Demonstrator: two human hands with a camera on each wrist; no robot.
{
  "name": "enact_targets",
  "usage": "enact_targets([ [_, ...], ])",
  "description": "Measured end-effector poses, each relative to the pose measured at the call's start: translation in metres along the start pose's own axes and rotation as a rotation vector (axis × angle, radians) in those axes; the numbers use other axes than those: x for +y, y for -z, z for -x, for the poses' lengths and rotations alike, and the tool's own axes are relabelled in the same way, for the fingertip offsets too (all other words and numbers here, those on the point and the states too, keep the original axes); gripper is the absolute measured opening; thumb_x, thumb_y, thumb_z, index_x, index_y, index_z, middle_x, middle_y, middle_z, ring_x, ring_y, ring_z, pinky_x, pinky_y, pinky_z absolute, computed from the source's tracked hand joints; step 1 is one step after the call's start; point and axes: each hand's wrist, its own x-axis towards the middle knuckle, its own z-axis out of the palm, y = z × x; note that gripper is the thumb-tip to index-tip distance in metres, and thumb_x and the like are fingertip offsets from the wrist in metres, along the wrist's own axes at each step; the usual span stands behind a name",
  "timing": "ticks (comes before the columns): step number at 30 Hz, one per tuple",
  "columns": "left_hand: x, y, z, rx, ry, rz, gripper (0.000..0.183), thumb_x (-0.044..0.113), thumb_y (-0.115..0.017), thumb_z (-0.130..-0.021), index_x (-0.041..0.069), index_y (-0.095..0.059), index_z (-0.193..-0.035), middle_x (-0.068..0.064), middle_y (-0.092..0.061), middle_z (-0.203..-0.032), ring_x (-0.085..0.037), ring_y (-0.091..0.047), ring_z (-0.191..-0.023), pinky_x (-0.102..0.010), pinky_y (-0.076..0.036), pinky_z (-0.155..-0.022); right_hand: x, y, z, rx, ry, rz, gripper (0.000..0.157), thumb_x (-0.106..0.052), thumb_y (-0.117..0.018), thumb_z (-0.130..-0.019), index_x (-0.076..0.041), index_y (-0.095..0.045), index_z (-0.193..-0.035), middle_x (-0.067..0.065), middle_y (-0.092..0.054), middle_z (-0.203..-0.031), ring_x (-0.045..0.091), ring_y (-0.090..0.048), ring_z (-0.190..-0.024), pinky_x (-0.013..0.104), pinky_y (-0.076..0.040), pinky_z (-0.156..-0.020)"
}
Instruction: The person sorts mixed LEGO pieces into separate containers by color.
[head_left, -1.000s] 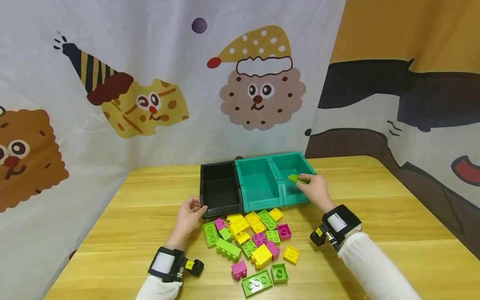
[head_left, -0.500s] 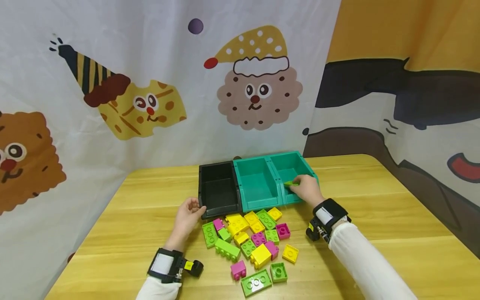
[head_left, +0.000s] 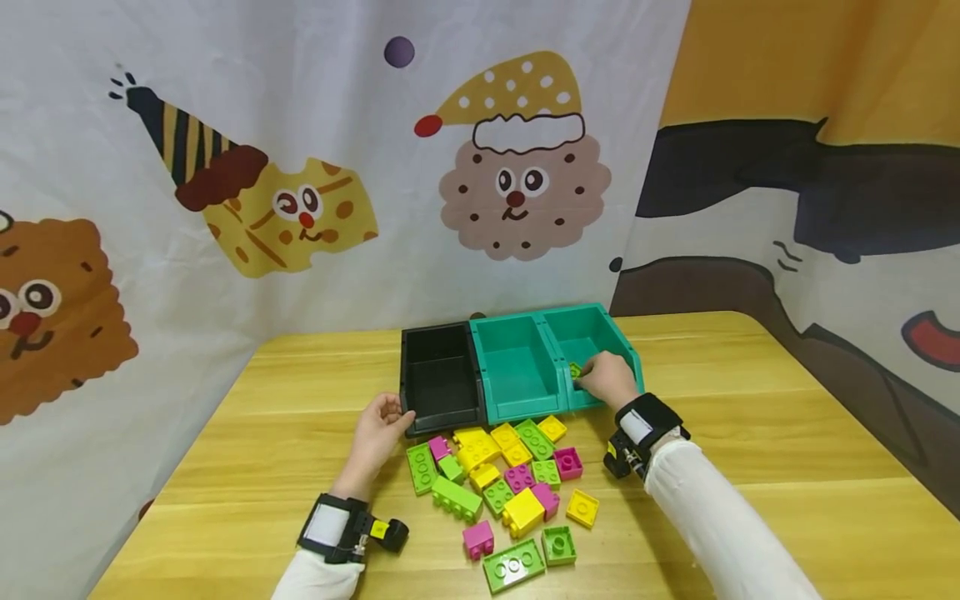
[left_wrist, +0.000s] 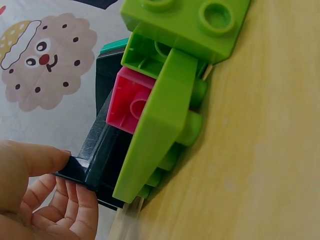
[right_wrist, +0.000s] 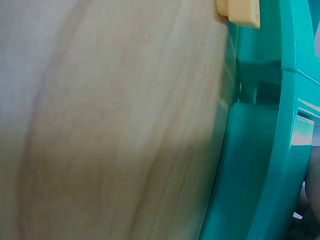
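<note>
My left hand [head_left: 380,427] holds the front left corner of the black bin [head_left: 442,421]. In the left wrist view its thumb lies on top of the rim, fingers underneath. My right hand [head_left: 609,379] reaches down inside the front of the right teal bin [head_left: 581,321], fingers curled at a green building block [head_left: 575,370] that is mostly hidden by them. The right wrist view catches only a dark sliver of that hand [right_wrist: 313,195] behind the teal bin's wall [right_wrist: 272,185].
Several green, yellow and pink building blocks lie loose before the bins, among them a long green block [head_left: 457,499] and a yellow block [head_left: 522,512]. A middle teal bin [head_left: 522,412] stands between the other two. A printed curtain [head_left: 420,283] hangs behind the wooden table [head_left: 247,467].
My right hand has lowered and moved slightly left into the right teal bin with the green building block. My left hand stays at the black bin's corner.
</note>
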Motion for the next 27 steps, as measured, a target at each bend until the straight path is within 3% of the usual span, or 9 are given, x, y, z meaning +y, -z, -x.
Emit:
enact_targets([
  [6, 0.000, 0.000, 0.000, 0.001, -0.004, -0.004, 0.019, 0.001, -0.064, -0.086, -0.004, -0.054, -0.102, -0.011, -0.056, -0.092, -0.014, -0.050, -0.082, -0.020, -0.043, -0.070, -0.001, 0.001, -0.001, -0.075, -0.004, 0.026, 0.028, -0.020, -0.065, -0.088, 0.004, -0.070, -0.101, 0.021, -0.068, -0.102, 0.030, -0.064, -0.087, 0.041, -0.052, -0.073],
  [10, 0.001, 0.000, 0.000, 0.002, -0.006, -0.012, 0.019, 0.001, -0.064, -0.086, -0.003, -0.055, -0.102, -0.011, -0.056, -0.092, -0.014, -0.051, -0.082, -0.020, -0.043, -0.070, -0.001, 0.000, 0.002, -0.049, 0.030, -0.007, 0.030, -0.018, -0.061, -0.090, 0.005, -0.067, -0.108, 0.023, -0.066, -0.108, 0.034, -0.063, -0.095, 0.044, -0.051, -0.079],
  [14, 0.000, 0.000, -0.001, 0.002, -0.008, -0.013, 0.019, 0.002, -0.065, -0.086, -0.003, -0.055, -0.101, -0.010, -0.056, -0.092, -0.013, -0.050, -0.081, -0.020, -0.043, -0.069, 0.005, 0.004, 0.005, 0.013, 0.103, -0.141, 0.030, -0.016, -0.057, -0.093, 0.005, -0.064, -0.112, 0.024, -0.064, -0.111, 0.037, -0.061, -0.100, 0.046, -0.051, -0.081],
  [20, 0.000, 0.001, -0.001, 0.001, -0.009, -0.003, 0.019, 0.001, -0.065, -0.086, -0.003, -0.054, -0.101, -0.009, -0.055, -0.090, -0.013, -0.049, -0.079, -0.020, -0.042, -0.067, 0.012, 0.018, 0.018, 0.036, 0.125, -0.386, 0.031, -0.016, -0.051, -0.097, 0.006, -0.060, -0.117, 0.025, -0.061, -0.116, 0.037, -0.057, -0.105, 0.046, -0.048, -0.087],
  [27, 0.000, 0.000, 0.000, 0.004, -0.007, -0.023, 0.020, 0.001, -0.065, -0.086, -0.003, -0.054, -0.102, -0.011, -0.057, -0.094, -0.014, -0.051, -0.083, -0.021, -0.043, -0.072, 0.009, 0.026, 0.045, -0.009, 0.154, -0.467, 0.036, -0.026, -0.050, -0.099, 0.003, -0.062, -0.117, 0.021, -0.063, -0.115, 0.033, -0.059, -0.103, 0.041, -0.049, -0.085],
])
